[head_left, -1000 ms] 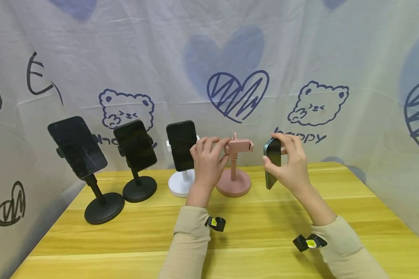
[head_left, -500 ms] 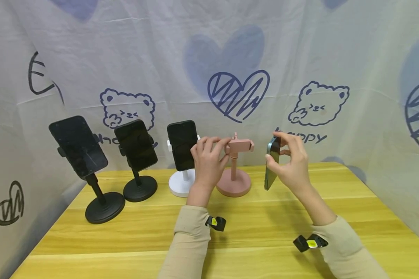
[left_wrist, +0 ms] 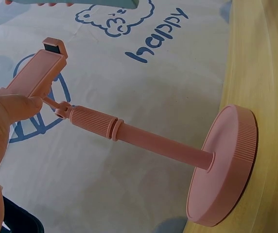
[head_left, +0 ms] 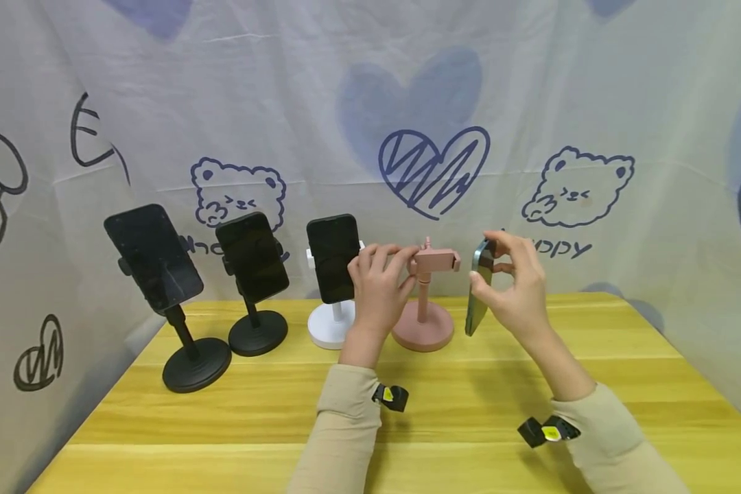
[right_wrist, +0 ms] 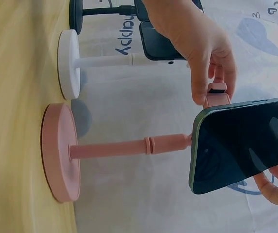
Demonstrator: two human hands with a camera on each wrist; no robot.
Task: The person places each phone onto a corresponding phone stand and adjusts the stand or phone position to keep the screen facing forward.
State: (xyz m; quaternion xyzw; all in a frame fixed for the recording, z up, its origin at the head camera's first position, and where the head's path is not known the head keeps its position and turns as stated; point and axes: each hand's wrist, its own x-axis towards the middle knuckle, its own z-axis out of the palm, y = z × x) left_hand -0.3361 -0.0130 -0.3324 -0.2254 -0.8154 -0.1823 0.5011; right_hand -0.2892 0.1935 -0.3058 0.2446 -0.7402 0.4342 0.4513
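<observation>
My left hand [head_left: 379, 285] pinches the left end of the clamp [head_left: 435, 261] on a pink phone stand [head_left: 422, 305]. In the left wrist view the thumb lies along the clamp [left_wrist: 37, 73], which is tilted on its joint above the round base [left_wrist: 221, 165]. My right hand [head_left: 519, 281] grips a phone [head_left: 478, 291] with a greenish edge, thumb on one long side and fingers on the other. The phone is in the air just right of the clamp, apart from it, seen nearly edge-on. Its dark screen [right_wrist: 246, 145] shows in the right wrist view and hides part of the clamp.
Left of the pink stand, a white stand [head_left: 327, 326] holds a dark phone [head_left: 333, 257]. Farther left, two black stands, one nearer [head_left: 196, 363] and one farther back [head_left: 258, 333], each hold a phone. A patterned cloth [head_left: 321, 89] hangs behind the wooden table [head_left: 272, 412].
The phone in my right hand has turned more edge-on and come slightly nearer the pink clamp. My left hand keeps its hold. The head view has shifted a little left.
</observation>
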